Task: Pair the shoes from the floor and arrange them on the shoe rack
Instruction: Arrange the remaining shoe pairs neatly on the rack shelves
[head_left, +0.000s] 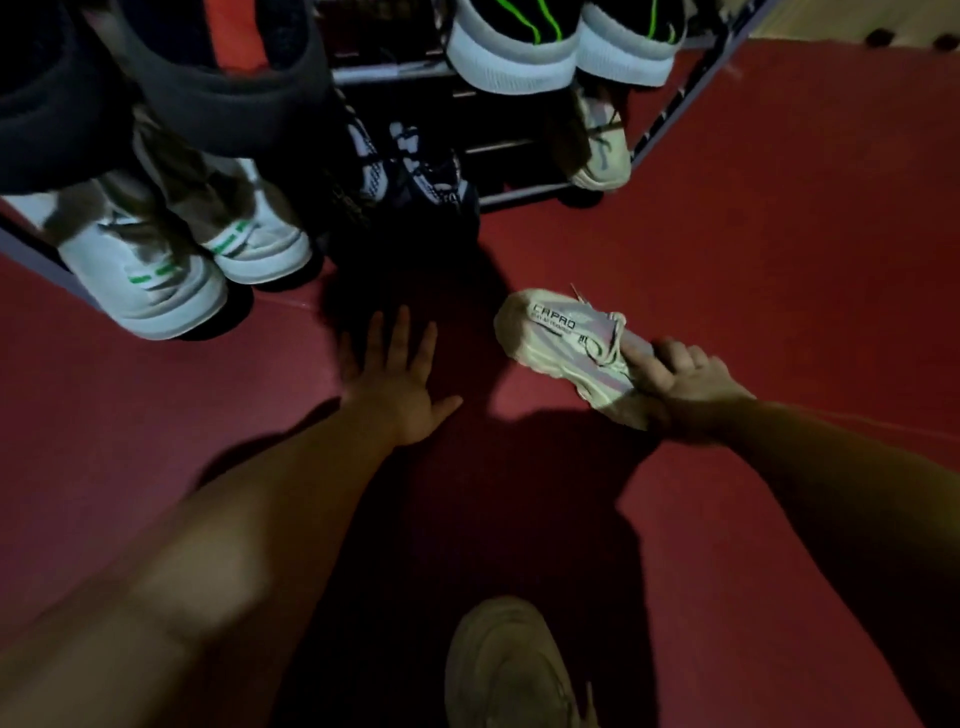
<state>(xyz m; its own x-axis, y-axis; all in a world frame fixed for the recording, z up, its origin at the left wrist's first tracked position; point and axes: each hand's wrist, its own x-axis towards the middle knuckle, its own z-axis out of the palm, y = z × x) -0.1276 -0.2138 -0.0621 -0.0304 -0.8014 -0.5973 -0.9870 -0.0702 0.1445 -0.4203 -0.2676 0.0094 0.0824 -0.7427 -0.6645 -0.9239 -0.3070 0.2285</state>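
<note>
Nearest the camera, a beige shoe (509, 670) sits at the bottom edge of the view; whether it is worn or loose cannot be determined. Beyond it, the left hand (397, 384) is palm-down with fingers spread over the red floor (779, 260) and holds nothing; contact with the floor cannot be confirmed. The right hand (680, 379) has its fingers curled round the heel end of a cream-and-pink sneaker (556, 332), toe pointing toward the shoe rack (519, 195). Judged step: delivery of this sneaker to its mate. A similar-looking sneaker (602, 150) stands alone at the right end of the lower tier, near the corner post (691, 93). The next move probably calls for a toe-first insertion into the gap between that sneaker and the dark pair (415, 166). The upper shelf overhangs this gap, so a low approach is advisable. The floor ahead of the gap shows no obstruction.
</note>
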